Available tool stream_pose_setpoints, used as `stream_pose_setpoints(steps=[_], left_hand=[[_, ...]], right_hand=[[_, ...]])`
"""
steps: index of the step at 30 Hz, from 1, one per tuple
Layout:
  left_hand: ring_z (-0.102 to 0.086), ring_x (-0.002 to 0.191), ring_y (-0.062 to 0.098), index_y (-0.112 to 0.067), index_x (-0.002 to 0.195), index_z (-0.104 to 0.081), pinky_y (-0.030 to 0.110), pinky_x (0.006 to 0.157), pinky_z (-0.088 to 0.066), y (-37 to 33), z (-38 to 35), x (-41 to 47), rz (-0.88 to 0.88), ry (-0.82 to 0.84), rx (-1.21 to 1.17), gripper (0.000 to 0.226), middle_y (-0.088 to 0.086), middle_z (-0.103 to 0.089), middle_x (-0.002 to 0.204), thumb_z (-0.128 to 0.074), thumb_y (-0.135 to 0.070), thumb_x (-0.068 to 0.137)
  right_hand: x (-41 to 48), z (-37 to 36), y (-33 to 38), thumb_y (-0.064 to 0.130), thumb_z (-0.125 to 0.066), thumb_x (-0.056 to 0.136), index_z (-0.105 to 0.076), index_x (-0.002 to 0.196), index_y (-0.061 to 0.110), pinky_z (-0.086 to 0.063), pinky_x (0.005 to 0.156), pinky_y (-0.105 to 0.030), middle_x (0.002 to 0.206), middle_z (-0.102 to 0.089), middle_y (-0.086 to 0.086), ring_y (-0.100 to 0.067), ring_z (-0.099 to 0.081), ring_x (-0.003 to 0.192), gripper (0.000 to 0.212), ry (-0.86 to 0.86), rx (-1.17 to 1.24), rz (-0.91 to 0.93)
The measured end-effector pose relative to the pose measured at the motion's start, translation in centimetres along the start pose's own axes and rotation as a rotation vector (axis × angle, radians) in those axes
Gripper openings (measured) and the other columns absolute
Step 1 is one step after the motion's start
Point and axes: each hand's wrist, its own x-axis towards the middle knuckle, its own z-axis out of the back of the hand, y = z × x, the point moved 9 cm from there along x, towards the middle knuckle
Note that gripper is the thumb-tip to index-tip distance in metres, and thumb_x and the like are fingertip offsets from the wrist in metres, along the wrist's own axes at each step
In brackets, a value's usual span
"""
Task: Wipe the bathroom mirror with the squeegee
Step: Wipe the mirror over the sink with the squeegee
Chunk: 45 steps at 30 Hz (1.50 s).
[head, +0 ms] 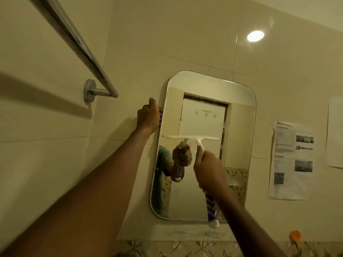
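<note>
No legible text anywhere, printed sheet (291, 160) taped to the wall tiles well right of the right hand's fingers (205, 160), rows of small type and dark photos on it, all too blurred to read

The room is lit dimly in yellow. A bright glare spot (255, 36) is seen on the wall tiles (185, 34). Edges are bent; moving parts are blurred.

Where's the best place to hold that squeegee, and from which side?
By its long handle, from below. The squeegee is T-shaped: the wide blade lies across the mirror and the handle runs down from its middle. The right hand wraps it just under the blade.
</note>
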Motion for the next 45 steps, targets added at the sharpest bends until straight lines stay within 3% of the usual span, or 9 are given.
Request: stream_pose_setpoints(steps=[4, 8, 12, 14, 22, 30, 38, 42, 45], left_hand=[[-0.069, 0.085, 0.036, 0.002, 0.089, -0.069, 0.052, 0.084, -0.057, -0.4, 0.1, -0.5, -0.038, -0.036, 0.086, 0.057, 0.022, -0.072, 0.089, -0.030, -0.040, 0.096], [-0.069, 0.085, 0.036, 0.004, 0.092, -0.069, 0.051, 0.082, -0.058, -0.9, 0.2, -0.6, -0.044, -0.045, 0.166, 0.053, 0.023, -0.071, 0.091, -0.033, -0.034, 0.098], [-0.070, 0.084, 0.034, 0.004, 0.093, -0.069, 0.051, 0.080, -0.059, -0.4, 0.3, -0.8, -0.048, -0.061, 0.182, 0.053, 0.022, -0.071, 0.089, -0.033, -0.034, 0.099], [-0.070, 0.082, 0.034, 0.004, 0.092, -0.069, 0.050, 0.080, -0.059, 0.0, 0.4, -0.9, -0.052, -0.067, 0.193, 0.053, 0.023, -0.071, 0.088, -0.033, -0.034, 0.100], [-0.069, 0.079, 0.035, 0.004, 0.086, -0.070, 0.051, 0.077, -0.059, 0.9, 0.7, -1.7, -0.067, -0.084, 0.194, 0.055, 0.022, -0.072, 0.084, -0.032, -0.035, 0.095], [-0.069, 0.078, 0.038, 0.006, 0.082, -0.068, 0.053, 0.077, -0.058, 2.6, 1.0, -3.2, -0.063, -0.049, 0.219, 0.054, 0.026, -0.070, 0.080, -0.033, -0.031, 0.097], [-0.069, 0.085, 0.039, 0.005, 0.087, -0.068, 0.052, 0.074, -0.060, 3.9, 1.0, -3.5, 0.023, -0.019, 0.109, 0.048, 0.028, -0.070, 0.092, -0.035, -0.029, 0.094], [-0.068, 0.086, 0.036, -0.003, 0.081, -0.071, 0.053, 0.080, -0.058, 4.4, 1.2, -3.7, 0.011, -0.038, 0.133, 0.056, 0.021, -0.072, 0.086, -0.030, -0.042, 0.081], [-0.068, 0.083, 0.037, 0.000, 0.080, -0.070, 0.054, 0.078, -0.058, 4.6, 1.2, -4.1, -0.005, -0.028, 0.172, 0.056, 0.022, -0.071, 0.083, -0.030, -0.040, 0.083]], right_hand=[[-0.9, 1.0, 0.7, 0.038, -0.028, 0.103, -0.053, 0.074, 0.017, -0.044, 0.040, -0.018, 0.059, -0.054, 0.002, -0.006, -0.051, 0.043, 0.043, 0.068, 0.017, -0.027], [5.9, 7.9, 4.6, 0.033, -0.029, 0.104, -0.057, 0.083, 0.007, -0.050, 0.047, -0.027, 0.062, -0.053, -0.003, -0.012, -0.051, 0.047, 0.043, -0.129, 0.042, 0.077], [11.5, 11.9, 5.6, 0.034, -0.031, 0.104, -0.052, 0.084, 0.009, -0.045, 0.045, -0.025, 0.066, -0.052, -0.005, -0.013, -0.051, 0.048, 0.038, -0.213, 0.049, 0.049], [11.3, 11.0, 4.3, 0.030, -0.029, 0.104, -0.052, 0.090, 0.009, -0.044, 0.044, -0.025, 0.067, -0.052, -0.007, -0.014, -0.050, 0.048, 0.035, -0.198, 0.021, 0.053], [-1.3, 0.2, -4.1, 0.036, -0.026, 0.103, -0.051, 0.069, 0.019, -0.048, 0.040, -0.026, 0.054, -0.052, 0.001, -0.011, -0.049, 0.042, 0.045, -0.099, 0.097, 0.015], [1.6, 3.9, 0.5, 0.036, -0.027, 0.104, -0.049, 0.068, 0.020, -0.052, 0.045, -0.028, 0.056, -0.051, 0.002, -0.010, -0.049, 0.042, 0.045, -0.175, 0.139, 0.103], [-6.2, -4.5, -3.8, 0.035, -0.034, 0.101, -0.050, 0.071, 0.026, -0.031, 0.043, -0.009, 0.059, -0.053, 0.009, -0.001, -0.049, 0.048, 0.035, -0.063, 0.093, 0.007], [-9.2, -7.0, -5.8, 0.039, -0.027, 0.102, -0.060, 0.082, 0.021, -0.039, 0.045, -0.014, 0.061, -0.056, 0.008, -0.004, -0.055, 0.053, 0.042, -0.009, 0.011, -0.071], [-7.9, -5.0, -4.1, 0.038, -0.028, 0.102, -0.056, 0.072, 0.023, -0.035, 0.043, -0.010, 0.060, -0.055, 0.008, -0.002, -0.052, 0.051, 0.043, -0.041, 0.091, -0.044]])
